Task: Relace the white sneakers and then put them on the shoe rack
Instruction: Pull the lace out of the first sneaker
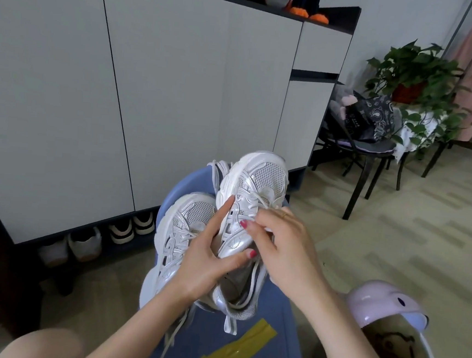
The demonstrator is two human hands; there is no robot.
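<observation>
2 white sneakers [219, 223] on blue stool [267, 324], both hands gripping, cabinet [151, 85] behind

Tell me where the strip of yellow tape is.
In the head view the yellow tape lies low and centre on the blue stool, just below the sneakers' heels.

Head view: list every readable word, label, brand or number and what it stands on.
No text can be read.
Dark bag on the chair: pale print, too small and blurred.
Sneakers: no brand legible.
Yellow tape on the blue seat: blank.
</observation>
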